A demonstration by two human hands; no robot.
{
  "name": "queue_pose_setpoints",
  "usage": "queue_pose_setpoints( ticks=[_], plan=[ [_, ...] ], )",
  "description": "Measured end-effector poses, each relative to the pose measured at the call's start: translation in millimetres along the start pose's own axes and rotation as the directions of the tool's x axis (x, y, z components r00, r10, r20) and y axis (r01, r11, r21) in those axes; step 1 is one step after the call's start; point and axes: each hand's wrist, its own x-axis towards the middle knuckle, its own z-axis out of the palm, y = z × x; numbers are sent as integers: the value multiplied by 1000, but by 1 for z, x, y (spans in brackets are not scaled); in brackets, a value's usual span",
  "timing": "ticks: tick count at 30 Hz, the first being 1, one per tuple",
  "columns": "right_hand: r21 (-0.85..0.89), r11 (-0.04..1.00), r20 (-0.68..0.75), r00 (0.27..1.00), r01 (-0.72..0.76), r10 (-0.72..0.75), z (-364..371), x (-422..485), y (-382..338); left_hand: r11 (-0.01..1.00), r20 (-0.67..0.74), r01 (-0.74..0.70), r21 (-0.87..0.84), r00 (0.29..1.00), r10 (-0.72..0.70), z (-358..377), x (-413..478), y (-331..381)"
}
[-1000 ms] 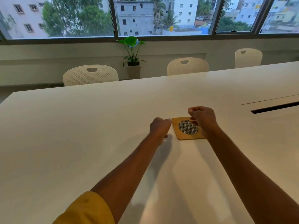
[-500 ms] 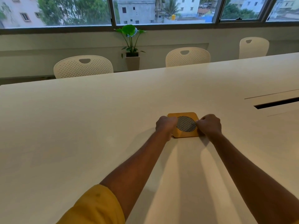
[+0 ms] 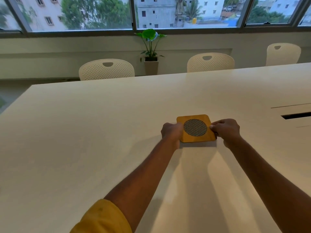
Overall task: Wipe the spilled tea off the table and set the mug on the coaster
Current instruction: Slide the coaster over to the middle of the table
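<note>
A square yellow-brown coaster (image 3: 196, 139) with a round dark mesh centre lies flat on the white table (image 3: 101, 132). My left hand (image 3: 170, 132) grips its left edge with curled fingers. My right hand (image 3: 225, 129) pinches its right edge between thumb and fingers. No mug, cloth or spilled tea shows in this view.
A dark cable slot (image 3: 296, 116) is cut into the table at the right. Three white perforated chairs (image 3: 106, 69) stand along the far edge, with a potted plant (image 3: 151, 47) by the wall under the windows.
Both hands have closed in on the coaster: the left came from its left side onto the edge, the right shifted from its far corner to the right edge. The coaster sits squarer now.
</note>
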Motion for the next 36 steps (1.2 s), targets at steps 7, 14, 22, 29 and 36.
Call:
queue_pose_setpoints(
  ticks=[7, 14, 22, 29, 36],
  plan=[
    [107, 994, 99, 994, 34, -45, 52, -54, -42, 997, -142, -55, 57, 988, 63, -87, -8, 2],
    [175, 984, 209, 975, 39, -76, 121, -122, -70, 996, -309, -55, 68, 948, 74, -200, -22, -19],
    [182, 983, 273, 960, 17, -67, 187, -199, -75, 995, -347, -102, -14, 933, 91, -303, -46, -57],
    [116, 993, 295, 954, 22, -55, 222, -239, -68, 992, -399, -88, 90, 909, 117, -345, -47, -97],
    [-5, 998, 267, 962, 59, -55, 235, -254, -51, 964, -392, -88, 250, 901, 184, -356, -36, -120]
  ],
)
